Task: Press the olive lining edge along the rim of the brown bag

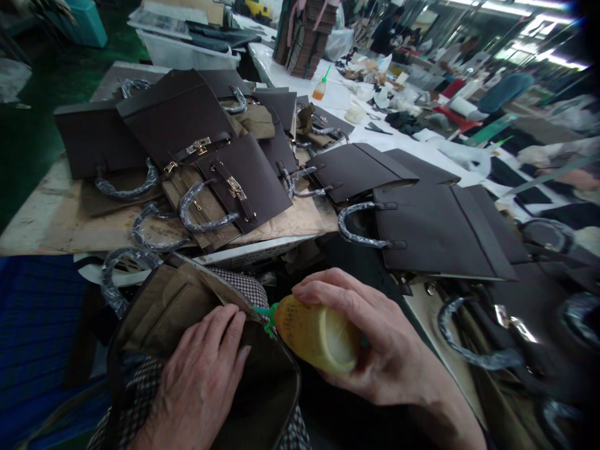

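Observation:
An open dark handbag [276, 400] with brown lining lies below me, over checkered cloth [241, 284]. My left hand [201, 369] grips the bag's lining at its opening, back of the hand upward, with part of the grip hidden. In my right hand [375, 337] is a squeeze bottle [304, 334] of yellowish liquid, tilted sideways. Its green nozzle [263, 312] points left and reaches the lining edge beside my left fingertips. A plastic-wrapped handle [115, 275] stands up at the bag's far left side.
Several dark handbags [253, 181] with wrapped handles lie piled on the worktable [35, 215] ahead. More bags [440, 231] lie at the right. Another bottle [320, 89] with a green nozzle stands farther back, near a stack of bundled brown pieces [304, 37]. A white bin [182, 53] is behind the pile.

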A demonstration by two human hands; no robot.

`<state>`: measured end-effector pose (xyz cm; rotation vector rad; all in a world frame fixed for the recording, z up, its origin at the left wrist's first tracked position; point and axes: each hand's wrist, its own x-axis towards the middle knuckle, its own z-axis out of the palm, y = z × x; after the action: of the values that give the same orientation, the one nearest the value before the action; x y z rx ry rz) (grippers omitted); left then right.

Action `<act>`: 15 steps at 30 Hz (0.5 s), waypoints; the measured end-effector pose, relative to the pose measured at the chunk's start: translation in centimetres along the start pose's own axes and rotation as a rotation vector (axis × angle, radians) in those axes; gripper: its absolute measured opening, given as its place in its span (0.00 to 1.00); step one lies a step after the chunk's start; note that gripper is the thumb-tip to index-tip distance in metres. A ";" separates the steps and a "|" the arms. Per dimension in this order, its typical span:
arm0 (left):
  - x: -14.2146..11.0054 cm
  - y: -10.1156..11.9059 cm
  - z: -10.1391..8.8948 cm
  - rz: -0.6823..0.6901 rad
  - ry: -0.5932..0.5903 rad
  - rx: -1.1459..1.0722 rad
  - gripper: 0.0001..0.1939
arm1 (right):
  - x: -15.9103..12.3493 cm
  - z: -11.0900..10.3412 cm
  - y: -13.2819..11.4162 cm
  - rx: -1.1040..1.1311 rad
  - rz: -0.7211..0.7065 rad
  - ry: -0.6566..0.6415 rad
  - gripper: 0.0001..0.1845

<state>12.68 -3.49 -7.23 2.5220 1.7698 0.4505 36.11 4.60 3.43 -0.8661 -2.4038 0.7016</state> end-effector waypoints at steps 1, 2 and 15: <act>0.0 0.0 0.0 0.001 -0.004 -0.003 0.19 | -0.1 0.0 0.0 -0.001 0.004 -0.002 0.34; 0.0 0.0 0.0 0.001 -0.010 -0.007 0.19 | -0.2 -0.1 0.0 -0.003 0.005 -0.003 0.35; -0.1 -0.2 0.2 -0.002 -0.029 0.005 0.19 | 0.0 -0.8 0.6 0.147 0.117 0.056 0.33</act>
<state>12.49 -3.42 -7.51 2.5167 1.7657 0.4079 36.86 5.23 3.66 -0.9571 -2.2354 0.8746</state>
